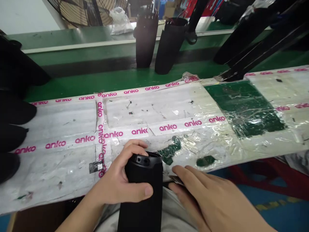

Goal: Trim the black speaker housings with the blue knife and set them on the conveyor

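Observation:
My left hand is wrapped round the upper part of a black tube-shaped housing, which looks like a portable speaker shell. The housing stands tilted over my lap, with its open end toward the table edge. Two small round holes show in its smooth plastic rim. Beside it, my right hand is closed on a thin, flat metal tool. Only the tool's tip shows between thumb and fingers, a little apart from the housing; its exact kind cannot be made out.
A table edge covered with white, pink-printed taped sheeting runs across in front. Behind on the green belt stand two similar black housings. More dark tubes lie at the left, and others lean at the far right.

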